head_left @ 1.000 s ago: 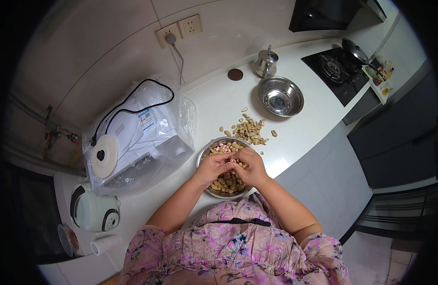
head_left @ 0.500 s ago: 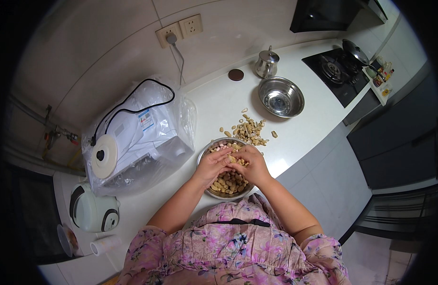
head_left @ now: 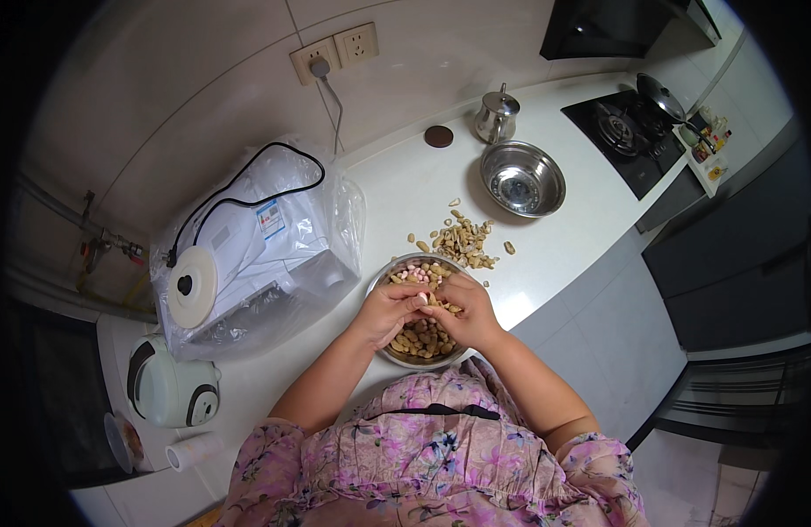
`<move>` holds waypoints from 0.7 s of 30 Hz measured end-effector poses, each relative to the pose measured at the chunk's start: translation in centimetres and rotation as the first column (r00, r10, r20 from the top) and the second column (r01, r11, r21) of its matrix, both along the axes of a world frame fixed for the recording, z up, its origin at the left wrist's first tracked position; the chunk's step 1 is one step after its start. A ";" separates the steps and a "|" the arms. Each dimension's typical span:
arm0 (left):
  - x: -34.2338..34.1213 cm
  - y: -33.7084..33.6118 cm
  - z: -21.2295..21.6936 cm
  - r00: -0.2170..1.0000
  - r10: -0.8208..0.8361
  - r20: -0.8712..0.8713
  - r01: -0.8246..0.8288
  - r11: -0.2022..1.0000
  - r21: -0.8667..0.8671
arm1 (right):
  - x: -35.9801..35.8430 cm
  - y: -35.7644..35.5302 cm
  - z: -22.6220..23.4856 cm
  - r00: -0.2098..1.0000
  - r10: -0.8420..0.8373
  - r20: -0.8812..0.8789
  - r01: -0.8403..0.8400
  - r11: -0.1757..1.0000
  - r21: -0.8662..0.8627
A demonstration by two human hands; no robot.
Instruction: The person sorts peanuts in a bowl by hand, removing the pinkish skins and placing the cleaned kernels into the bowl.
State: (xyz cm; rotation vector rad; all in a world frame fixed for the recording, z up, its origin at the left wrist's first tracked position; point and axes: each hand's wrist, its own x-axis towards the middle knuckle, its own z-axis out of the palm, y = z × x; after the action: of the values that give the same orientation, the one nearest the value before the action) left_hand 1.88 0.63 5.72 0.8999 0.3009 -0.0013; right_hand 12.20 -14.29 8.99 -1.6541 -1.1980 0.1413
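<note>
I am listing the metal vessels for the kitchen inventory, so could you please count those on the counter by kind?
Steel bowls: 2, one with peanuts under both hands, one empty.
Steel kettles: 1.
Total: 3 metal vessels.

peanuts: tan, unshelled, heaped in the round steel bowl (head_left: 397, 354) on the white counter
loose peanut shells (head_left: 463, 239): scattered just beyond that bowl
</note>
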 end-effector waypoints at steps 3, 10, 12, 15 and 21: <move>0.2 -0.2 0.4 0.999 0.040 -0.016 -0.041 0.998 -0.041 | 0.0 0.3 -1.0 0.995 -0.028 -0.100 0.034 0.998 0.059; 0.5 -1.2 -0.8 0.990 0.143 0.001 -0.141 0.979 -0.144 | -0.1 0.7 -2.9 0.909 -0.086 -0.408 0.118 0.992 0.052; 0.6 -1.1 -1.2 0.989 0.148 0.011 -0.144 0.977 -0.159 | -0.2 0.9 -3.4 0.809 -0.074 -0.584 0.118 0.992 0.038; 0.7 -0.6 -0.7 0.990 0.135 0.041 -0.127 0.979 -0.162 | -0.3 1.0 -3.2 0.429 -0.012 -0.903 0.172 0.983 0.068; 0.2 0.3 -1.3 0.988 0.145 0.044 -0.137 0.979 -0.153 | 0.7 0.5 -4.8 0.172 0.058 -0.983 0.091 0.993 0.075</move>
State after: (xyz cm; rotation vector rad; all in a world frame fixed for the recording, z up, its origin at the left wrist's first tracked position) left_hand 2.07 0.97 4.39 0.7270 0.3085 0.1310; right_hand 12.91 -13.82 4.24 -1.0101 -0.0930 0.9895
